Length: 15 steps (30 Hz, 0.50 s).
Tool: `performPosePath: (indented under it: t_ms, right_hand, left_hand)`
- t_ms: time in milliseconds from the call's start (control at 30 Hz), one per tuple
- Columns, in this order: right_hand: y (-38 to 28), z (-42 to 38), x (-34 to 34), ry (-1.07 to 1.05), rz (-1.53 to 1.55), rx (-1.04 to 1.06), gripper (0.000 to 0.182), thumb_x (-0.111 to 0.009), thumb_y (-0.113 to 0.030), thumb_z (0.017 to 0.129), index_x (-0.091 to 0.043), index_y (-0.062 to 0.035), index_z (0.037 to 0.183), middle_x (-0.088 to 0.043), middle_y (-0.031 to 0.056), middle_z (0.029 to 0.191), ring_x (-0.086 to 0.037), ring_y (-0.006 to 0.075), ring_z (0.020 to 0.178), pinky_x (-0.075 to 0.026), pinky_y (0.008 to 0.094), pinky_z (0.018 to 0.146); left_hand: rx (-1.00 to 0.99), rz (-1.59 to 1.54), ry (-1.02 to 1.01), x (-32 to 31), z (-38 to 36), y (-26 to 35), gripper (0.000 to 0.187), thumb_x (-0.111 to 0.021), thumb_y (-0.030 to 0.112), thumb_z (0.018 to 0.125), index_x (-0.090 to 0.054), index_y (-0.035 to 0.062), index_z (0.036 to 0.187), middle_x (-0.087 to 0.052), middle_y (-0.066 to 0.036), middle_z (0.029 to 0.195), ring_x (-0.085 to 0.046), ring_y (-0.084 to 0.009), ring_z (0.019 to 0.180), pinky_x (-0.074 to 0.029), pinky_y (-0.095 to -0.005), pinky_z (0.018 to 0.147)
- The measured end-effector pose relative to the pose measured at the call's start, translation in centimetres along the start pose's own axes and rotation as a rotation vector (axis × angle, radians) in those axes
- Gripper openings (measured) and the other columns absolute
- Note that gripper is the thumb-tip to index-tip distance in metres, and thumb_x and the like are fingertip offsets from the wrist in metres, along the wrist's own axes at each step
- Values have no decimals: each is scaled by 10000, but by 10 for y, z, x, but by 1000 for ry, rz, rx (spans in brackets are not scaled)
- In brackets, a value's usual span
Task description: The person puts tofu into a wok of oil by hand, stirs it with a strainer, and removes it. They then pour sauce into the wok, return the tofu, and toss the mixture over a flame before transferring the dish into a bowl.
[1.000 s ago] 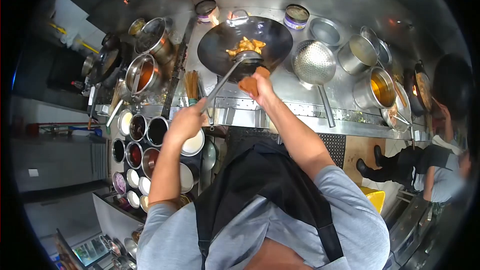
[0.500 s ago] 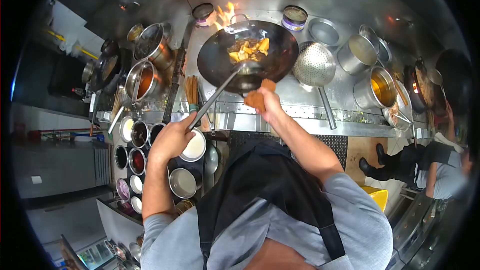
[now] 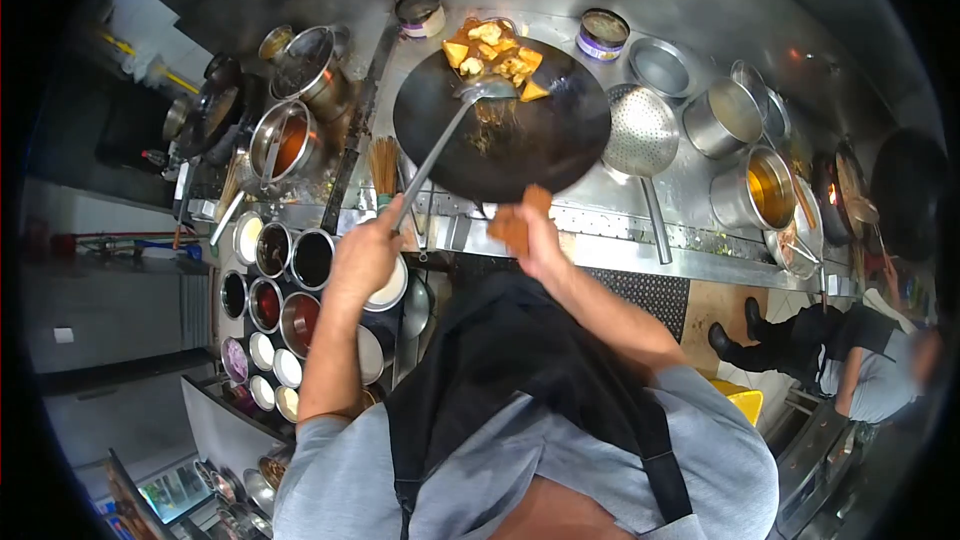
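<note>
My left hand (image 3: 363, 258) is closed around the long handle of a metal ladle (image 3: 488, 90), whose bowl reaches into the wok. The black wok (image 3: 570, 135) sits over the stove, its near rim toward me. Chunks of yellow and brown food (image 3: 490, 48) in dark sauce bunch up at the far side of the wok, just beyond the ladle bowl. My right hand (image 3: 541, 245) grips a folded orange-brown cloth (image 3: 522, 225) at the wok's near edge. The cloth covers what lies under those fingers.
A perforated strainer (image 3: 640, 130) lies right of the wok, with metal pots (image 3: 722, 118) beyond. Left stand a bamboo brush (image 3: 383, 168) and a pot of red-brown liquid (image 3: 283, 143). Several sauce containers (image 3: 272, 248) sit below. Another person (image 3: 870, 350) works at the far right.
The food has slid from the wok's middle to its far rim, and the ladle bowl has moved forward with it. Flames behind the wok no longer show. My left hand has shifted right and up.
</note>
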State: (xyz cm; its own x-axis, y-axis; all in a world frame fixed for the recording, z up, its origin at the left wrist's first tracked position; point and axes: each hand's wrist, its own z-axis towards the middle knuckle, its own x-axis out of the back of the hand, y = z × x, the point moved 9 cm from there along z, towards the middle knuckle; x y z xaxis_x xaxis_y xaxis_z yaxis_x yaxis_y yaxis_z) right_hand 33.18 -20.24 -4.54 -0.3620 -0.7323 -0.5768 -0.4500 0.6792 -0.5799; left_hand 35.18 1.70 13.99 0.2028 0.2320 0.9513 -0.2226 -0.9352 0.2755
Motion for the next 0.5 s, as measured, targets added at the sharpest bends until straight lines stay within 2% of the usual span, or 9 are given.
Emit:
performPosePath:
  t_ms: [33,133,233,300,333,367,400,467,500]
  right_hand:
    - [-30,-3,-19,63,-5,-9,268,-505,-236,869,-547,-49,1057,-656,103,925,-668,232,759,-482,356,511]
    - [-43,68,-26,40,-65,-71,247,-513,-264,878,-554,-55,1003,-657,96,869,-635,197,653,-423,289,392]
    - [-37,72,-22,47,-123,-32,261,-511,-257,882,-555,-38,1016,-657,105,874,-640,204,659,-436,284,387]
    - [-9,34,-10,-22,-140,5,335,-529,-277,870,-537,-44,1110,-654,113,958,-643,209,717,-438,273,422]
    - [4,4,2,68,-104,-34,355,-515,-249,872,-524,-23,1146,-655,117,971,-662,222,749,-466,302,439]
    - [18,-3,17,-75,-229,-90,356,-509,-234,866,-531,-21,1151,-652,114,1000,-670,235,811,-505,336,499]
    - [30,-4,36,112,-61,-71,341,-513,-232,858,-558,-20,1122,-648,115,1005,-666,240,846,-527,345,546]
    - [1,-18,15,-12,-175,-77,333,-485,-203,853,-556,27,1084,-644,137,933,-678,256,792,-500,361,488]
    - [-10,2,8,-6,-33,-27,325,-522,-216,830,-556,-12,1081,-646,113,923,-667,234,796,-472,340,484]
  left_hand:
    - [-8,-13,-49,8,-5,0,556,-659,159,818,-490,123,1347,-660,-236,889,-641,-408,830,-502,-485,758]
    - [-24,-5,-136,18,1,4,534,-647,174,827,-496,76,1329,-660,-232,911,-637,-409,854,-496,-488,771]
    - [-60,98,-125,-15,27,8,516,-619,175,836,-488,76,1324,-664,-227,928,-637,-407,873,-496,-501,786]
    - [16,37,-53,-34,33,2,526,-628,151,830,-487,94,1334,-661,-231,898,-639,-401,854,-501,-488,774]
    - [46,-6,-6,-37,29,2,535,-635,135,832,-489,110,1345,-656,-241,897,-638,-399,850,-502,-475,772]
    - [17,-57,65,-32,20,7,534,-647,141,831,-498,120,1343,-660,-230,889,-642,-399,824,-508,-468,753]
    - [19,-58,67,-28,13,6,534,-647,141,831,-498,120,1343,-660,-230,889,-642,-399,824,-508,-468,753]
    - [33,-87,52,-12,-7,6,536,-656,155,829,-503,126,1342,-660,-225,906,-641,-407,828,-507,-470,756]
    - [39,-93,-14,-2,-11,5,533,-657,155,829,-505,123,1339,-658,-224,936,-636,-400,875,-500,-465,780]
